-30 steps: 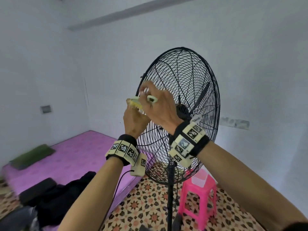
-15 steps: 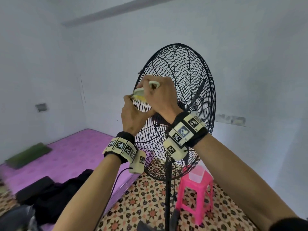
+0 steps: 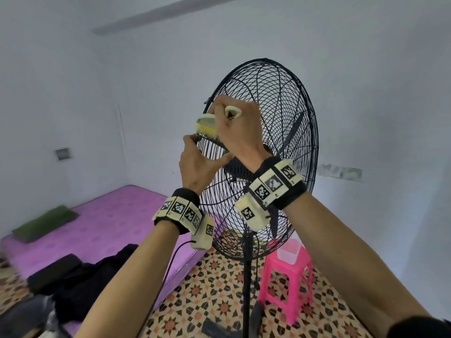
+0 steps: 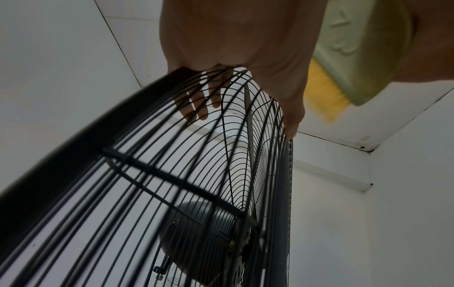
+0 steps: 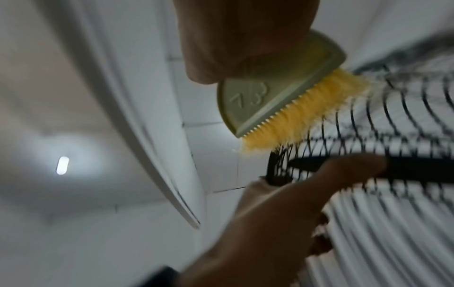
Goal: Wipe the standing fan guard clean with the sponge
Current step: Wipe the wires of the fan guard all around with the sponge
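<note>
A black wire fan guard [image 3: 280, 113] stands on a pole in front of me. My left hand [image 3: 197, 162] grips its left rim, fingers curled round the band and behind the wires [image 4: 194, 108]. My right hand [image 3: 239, 128] grips a pale green scrub brush [image 3: 206, 124] with yellow bristles, no sponge shows. The bristles [image 5: 307, 108] press on the guard wires [image 5: 393, 136] at the upper left rim, just above my left hand [image 5: 282, 213]. From the left wrist the brush [image 4: 363, 58] sits beside the thumb.
A pink plastic stool [image 3: 288, 279] carrying a clear container [image 3: 289, 251] stands behind the fan pole [image 3: 247, 276]. A purple mattress [image 3: 109, 223] with dark clothes [image 3: 92, 284] lies at the left. The floor is patterned tile [image 3: 214, 301]; white walls are close behind.
My right hand has moved the brush a little up along the guard's left rim. My left hand has kept its grip on the rim.
</note>
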